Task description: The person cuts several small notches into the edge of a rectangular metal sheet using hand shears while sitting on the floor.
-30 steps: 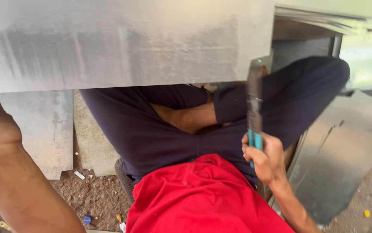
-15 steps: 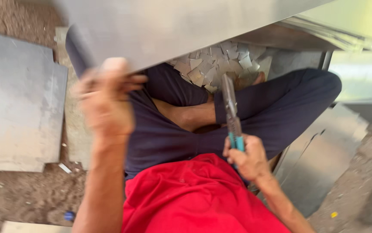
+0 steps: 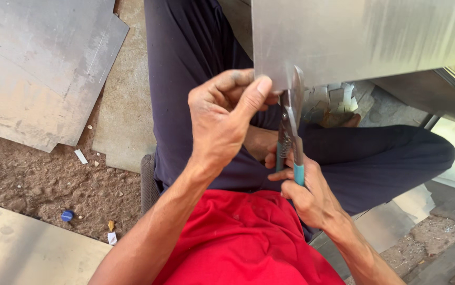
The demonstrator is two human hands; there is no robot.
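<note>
Bare dirt ground (image 3: pixel 53 179) strewn with flat metal plates (image 3: pixel 37 63) lies below, while the left hand (image 3: pixel 224 113) pinches the lower edge of a metal sheet (image 3: pixel 364 37) and the right hand (image 3: pixel 306 192) grips teal-handled snips (image 3: pixel 290 126) biting into that edge.

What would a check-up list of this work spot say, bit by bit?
Surface: bare dirt ground with flat grey sheets lying on it.
Job's things: shiny metal sheet held up over the lap; snips with teal handles at its lower edge.
Clutter: cut metal scraps piled by the legs; blue bottle cap and small bits on the dirt.
Hands: left hand pinches the sheet's corner; right hand grips the snips' handles.
Cables: nothing seen.
Surroundings: more metal sheets around the seated person.
</note>
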